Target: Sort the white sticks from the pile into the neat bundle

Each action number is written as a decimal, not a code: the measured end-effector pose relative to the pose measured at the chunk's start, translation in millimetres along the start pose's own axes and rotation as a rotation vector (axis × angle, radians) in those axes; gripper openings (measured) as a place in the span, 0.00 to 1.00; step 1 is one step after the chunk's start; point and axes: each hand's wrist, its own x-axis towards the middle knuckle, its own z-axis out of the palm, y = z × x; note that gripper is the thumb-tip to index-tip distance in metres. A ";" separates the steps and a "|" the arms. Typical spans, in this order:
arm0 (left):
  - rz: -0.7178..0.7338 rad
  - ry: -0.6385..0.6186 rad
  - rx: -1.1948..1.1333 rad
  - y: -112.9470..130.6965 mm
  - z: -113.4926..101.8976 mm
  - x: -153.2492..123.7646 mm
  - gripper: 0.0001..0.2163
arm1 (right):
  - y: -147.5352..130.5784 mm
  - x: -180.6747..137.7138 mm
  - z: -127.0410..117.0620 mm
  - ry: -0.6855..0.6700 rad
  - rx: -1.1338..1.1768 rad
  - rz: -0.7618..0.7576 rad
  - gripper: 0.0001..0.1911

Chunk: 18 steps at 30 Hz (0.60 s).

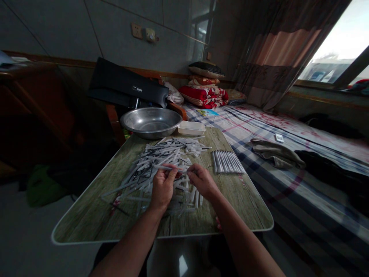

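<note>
Pinched between thumb and fingertips of the left hand [162,187] and the right hand [201,179]: one thin pale stick [170,168], straight and smooth, held level just above the heap, each hand closed narrowly on an end. Directly beneath, a loose pile of sticks [161,161], slender, whitish-grey, crisscrossed (a few darker ones mixed in), spread over the middle of the folding table [245,207], rounded at the corners, with a worn wood-grain print and pale rim. Just right of the pile, a tidy row of sticks [227,161] laid parallel, touching side by side. At the far edge, a round metal basin [150,122], shiny and shallow, beside a small white rectangular tray [191,127]. Further right, a striped bedsheet [288,184] with a crumpled greyish cloth [275,153].
</note>
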 end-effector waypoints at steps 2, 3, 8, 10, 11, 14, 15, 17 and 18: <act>-0.017 0.009 -0.037 -1.5 0.3 0.5 0.13 | -1.4 -0.7 0.2 -0.005 0.014 0.000 0.04; -0.032 0.013 -0.060 -2.3 0.4 0.8 0.14 | -1.7 -0.9 0.5 -0.008 0.022 0.000 0.04; -0.096 0.029 -0.140 -3.1 1.9 1.0 0.15 | 0.2 -0.6 3.3 -0.015 0.092 -0.015 0.05; -0.100 0.035 -0.142 -1.6 2.7 0.4 0.15 | 1.1 -0.6 4.0 -0.016 0.100 -0.022 0.05; -0.099 0.032 -0.139 -0.8 2.9 0.2 0.16 | 1.5 -0.7 4.0 -0.015 0.101 -0.023 0.05; -0.083 -0.002 -0.131 1.1 2.3 0.0 0.15 | 2.6 -1.9 3.7 -0.019 0.113 -0.021 0.06; -0.076 -0.020 -0.128 1.5 1.8 0.0 0.15 | 2.9 -2.5 3.7 -0.022 0.119 -0.018 0.06; -0.061 -0.052 -0.114 2.1 1.0 0.0 0.14 | 3.8 -3.5 3.9 -0.027 0.129 -0.011 0.06; -0.056 -0.062 -0.102 2.4 0.9 0.0 0.14 | 4.3 -3.7 3.9 -0.029 0.133 -0.006 0.06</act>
